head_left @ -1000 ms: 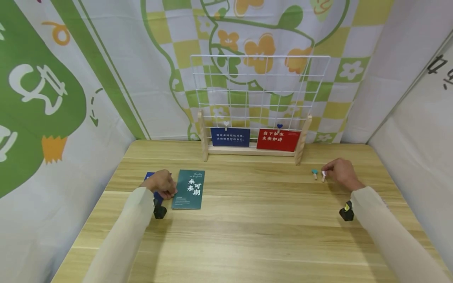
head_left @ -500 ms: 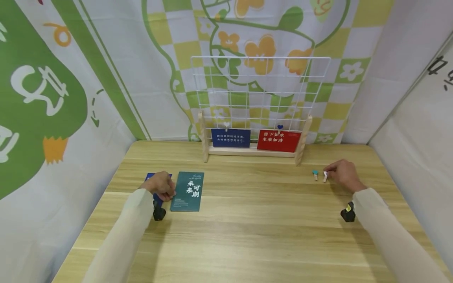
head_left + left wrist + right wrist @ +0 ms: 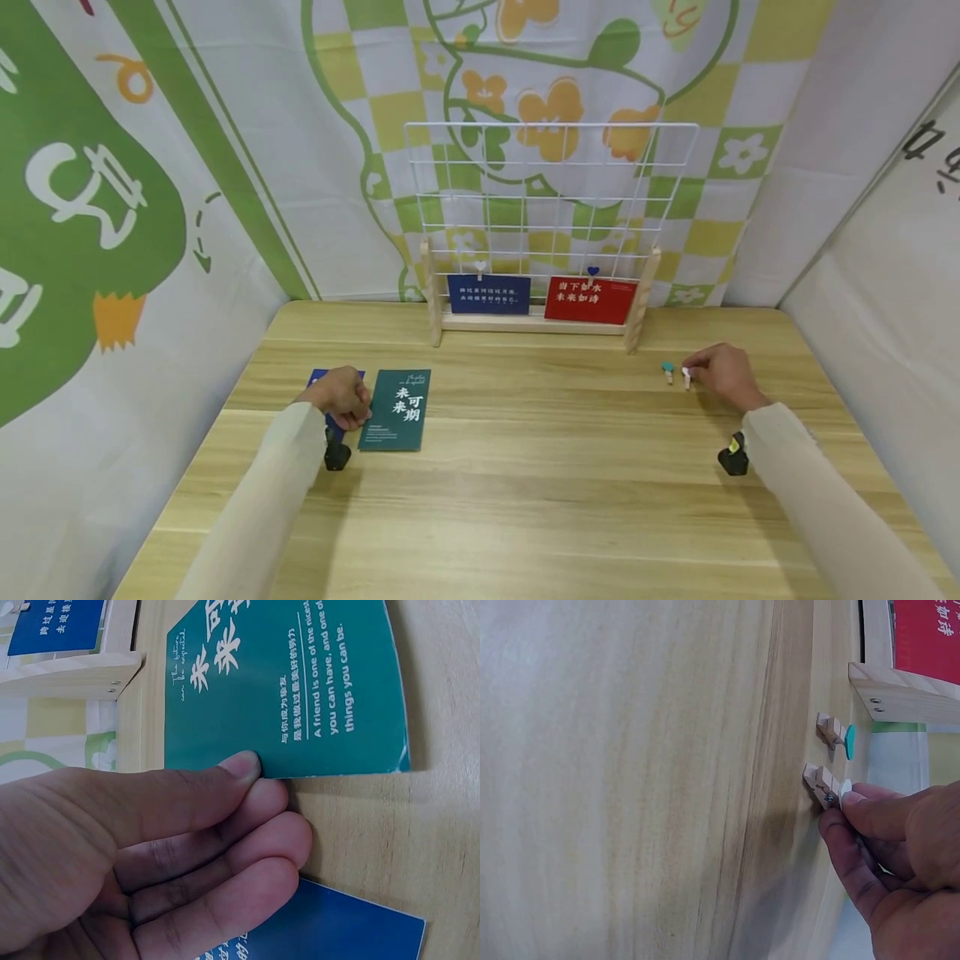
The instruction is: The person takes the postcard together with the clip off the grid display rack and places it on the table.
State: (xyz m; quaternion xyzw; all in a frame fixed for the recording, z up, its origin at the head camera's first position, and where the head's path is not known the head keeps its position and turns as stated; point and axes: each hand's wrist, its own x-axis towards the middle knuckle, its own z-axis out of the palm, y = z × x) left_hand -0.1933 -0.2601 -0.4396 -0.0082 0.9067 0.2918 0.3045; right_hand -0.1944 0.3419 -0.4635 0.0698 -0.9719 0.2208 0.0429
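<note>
Red card (image 3: 600,304), blue card (image 3: 489,294) clipped on rack (image 3: 534,324), upper centre; looks remaining: mid-left green card (image 3: 396,410) pinched by left fingers (image 3: 241,765), second blue card (image 3: 360,922); mid-right teal clip (image 3: 668,372), white clip (image 3: 826,782) pinched by right fingers (image 3: 849,855).

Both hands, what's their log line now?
left hand: pinches green card | right hand: pinches white-heart clip | red card: clipped to rack

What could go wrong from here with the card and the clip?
The left hand pinches the green card only near one edge, so it might tilt or slip.
The blue card lies partly under that hand and could get nudged.
The right hand has the white clip close beside the teal clip, which it may knock.
</note>
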